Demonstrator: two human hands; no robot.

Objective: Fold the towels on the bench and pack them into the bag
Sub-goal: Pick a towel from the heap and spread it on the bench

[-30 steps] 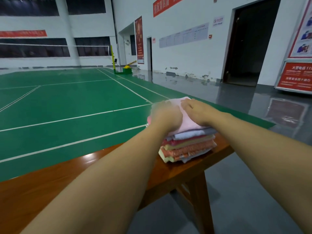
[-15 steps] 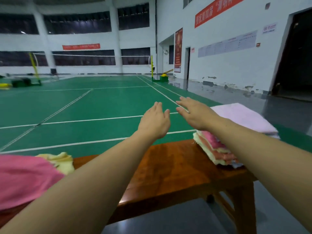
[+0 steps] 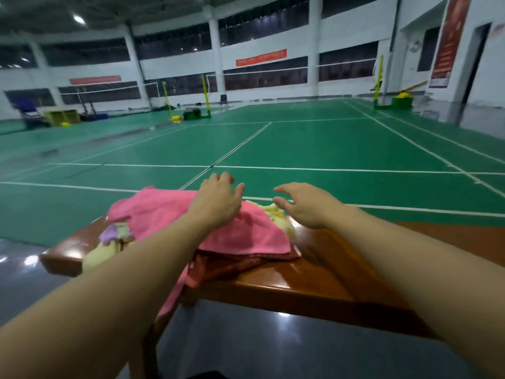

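A loose heap of unfolded towels lies on the left end of the wooden bench (image 3: 314,272). A pink towel (image 3: 240,233) covers the top, with a dark red towel (image 3: 232,265) under it, a pale yellow towel (image 3: 276,214) behind it and a purple and yellow piece (image 3: 114,233) at the left. My left hand (image 3: 218,201) hovers over the pink towel's far edge with fingers spread, holding nothing. My right hand (image 3: 303,206) reaches beside the yellow towel, fingers relaxed and empty. The folded stack and the bag are out of view.
The bench's left end (image 3: 62,258) stands over a dark glossy floor (image 3: 259,348). Beyond the bench spreads a green badminton court (image 3: 300,149) with white lines, net posts (image 3: 205,97) and equipment at the far wall.
My view has swung left from the folded stack at the bench's right end to the unfolded heap. Both hands left the stack and now reach over the pink towel.
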